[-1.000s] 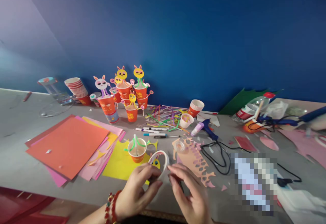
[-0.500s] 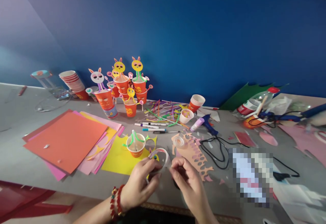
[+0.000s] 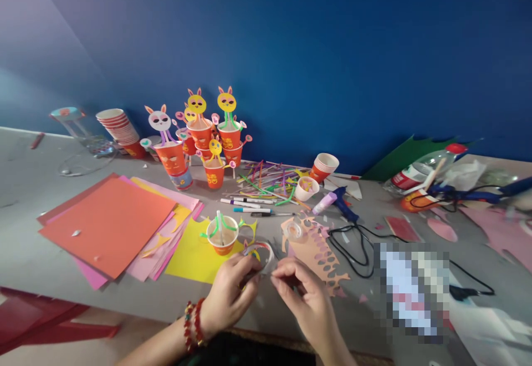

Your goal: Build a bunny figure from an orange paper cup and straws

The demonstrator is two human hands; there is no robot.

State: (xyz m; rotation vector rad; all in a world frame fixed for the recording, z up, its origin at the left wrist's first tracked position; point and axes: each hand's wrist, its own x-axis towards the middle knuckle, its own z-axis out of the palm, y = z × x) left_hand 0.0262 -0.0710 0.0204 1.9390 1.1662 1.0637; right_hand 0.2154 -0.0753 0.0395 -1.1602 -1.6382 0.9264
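Left hand: thumb and fingers pinched on the lower rim of a white tape roll, which is held upright above the near part of the table. Red beaded bracelets are worn on the wrist. Right hand: fingers curled, thumb and index tips brought together just beside the roll; whether a tape end is pinched there cannot be told.

Behind the roll, a yellow paper face is partly hidden. Just to the left, an orange paper cup fitted with green pipe cleaners is stood upright on a yellow sheet. To the right, peach paper pierced with holes is laid flat, with a small clear tape roll on it.

Farther out: markers are laid side by side; a purple glue stick is seen near a blue glue gun. Rabbit-faced cups are grouped toward the blue wall. At left, orange sheets are stacked over pink ones.
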